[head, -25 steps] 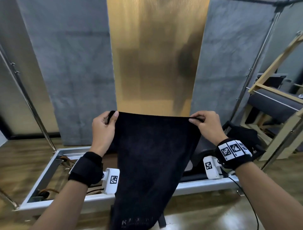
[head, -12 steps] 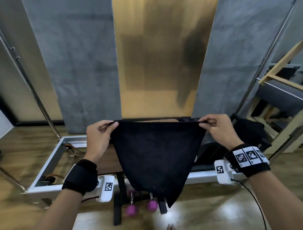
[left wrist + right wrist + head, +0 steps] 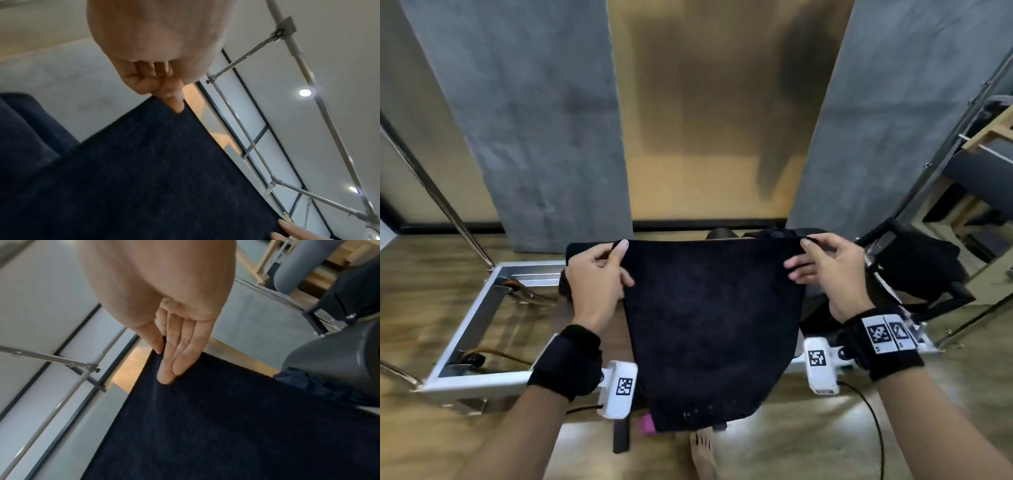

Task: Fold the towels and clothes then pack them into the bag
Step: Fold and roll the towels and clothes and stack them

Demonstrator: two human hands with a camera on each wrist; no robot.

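A dark navy towel (image 3: 709, 325) hangs in the air in front of me, held by its top edge. My left hand (image 3: 599, 274) pinches the top left corner between thumb and curled fingers; the left wrist view shows that hand (image 3: 164, 91) closed on the towel (image 3: 144, 178). My right hand (image 3: 822, 263) pinches the top right corner, thumb on the near side; the right wrist view shows its fingers (image 3: 174, 356) lying straight along the towel (image 3: 205, 426) with the thumb pressing the edge. A black bag (image 3: 914, 267) sits at the right on the frame.
A low metal-framed exercise bed (image 3: 465, 329) stands under the towel. Grey wall panels (image 3: 534, 120) and a gold panel rise behind it. Slanted metal poles (image 3: 438, 195) stand left and right. Wooden equipment (image 3: 983, 154) is at the far right. My bare foot (image 3: 702, 455) is on the wooden floor.
The towel came down from chest height and now hangs shorter and wider, with its lower part doubled up. Both hands moved lower and farther apart. The view tilted downward.
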